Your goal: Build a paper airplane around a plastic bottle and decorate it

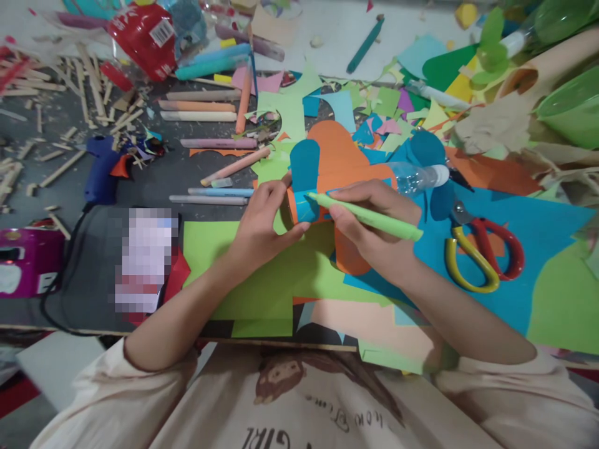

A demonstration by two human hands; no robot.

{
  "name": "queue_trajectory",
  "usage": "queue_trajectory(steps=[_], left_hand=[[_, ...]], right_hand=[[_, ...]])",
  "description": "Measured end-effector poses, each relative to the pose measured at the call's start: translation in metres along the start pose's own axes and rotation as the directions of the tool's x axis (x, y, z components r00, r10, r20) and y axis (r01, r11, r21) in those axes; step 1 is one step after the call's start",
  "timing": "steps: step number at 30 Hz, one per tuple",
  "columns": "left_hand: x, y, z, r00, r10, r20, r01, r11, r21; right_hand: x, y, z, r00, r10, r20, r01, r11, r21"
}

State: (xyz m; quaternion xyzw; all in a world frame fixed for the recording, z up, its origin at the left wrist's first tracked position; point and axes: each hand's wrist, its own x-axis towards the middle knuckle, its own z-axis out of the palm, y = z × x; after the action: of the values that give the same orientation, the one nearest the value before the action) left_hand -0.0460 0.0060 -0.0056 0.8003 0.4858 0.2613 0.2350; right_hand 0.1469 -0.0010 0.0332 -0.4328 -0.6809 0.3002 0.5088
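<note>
A light green marker pen (pixel 374 218) is pinched in my right hand (pixel 386 215), its tip on the blue paper band of a paper-covered plastic bottle. That bottle (pixel 416 176) lies on its side, its white cap pointing right. Orange paper (pixel 334 153) wraps it and sticks out as rounded wing shapes above and below. A rounded blue paper piece (pixel 304 163) rises from its left end. My left hand (pixel 266 221) grips this left end, thumb below and fingers above. Under both hands lies green paper (pixel 234 274). Thin light lines show on the blue band.
Scissors (pixel 472 249) with red and yellow handles rest on blue paper at right. On the left are a blue glue gun (pixel 103 168), a phone (pixel 147 259) and a purple box (pixel 30 262). Markers (pixel 201 106), wooden sticks (pixel 88 81) and paper scraps spread across the back.
</note>
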Motion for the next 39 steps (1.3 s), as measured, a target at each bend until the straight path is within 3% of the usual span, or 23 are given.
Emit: queue_trajectory(steps=[15, 39], left_hand=[[-0.0003, -0.0003, 0.0015, 1.0, 0.014, -0.025, -0.014, 1.0, 0.02], [-0.0002, -0.0011, 0.0019, 1.0, -0.01, -0.011, 0.01, 1.0, -0.015]], right_hand=[[0.0015, -0.0008, -0.002, 0.995, 0.063, 0.081, -0.061, 0.998, -0.023], [0.0014, -0.0031, -0.0024, 0.969, -0.064, 0.238, 0.076, 0.996, -0.042]])
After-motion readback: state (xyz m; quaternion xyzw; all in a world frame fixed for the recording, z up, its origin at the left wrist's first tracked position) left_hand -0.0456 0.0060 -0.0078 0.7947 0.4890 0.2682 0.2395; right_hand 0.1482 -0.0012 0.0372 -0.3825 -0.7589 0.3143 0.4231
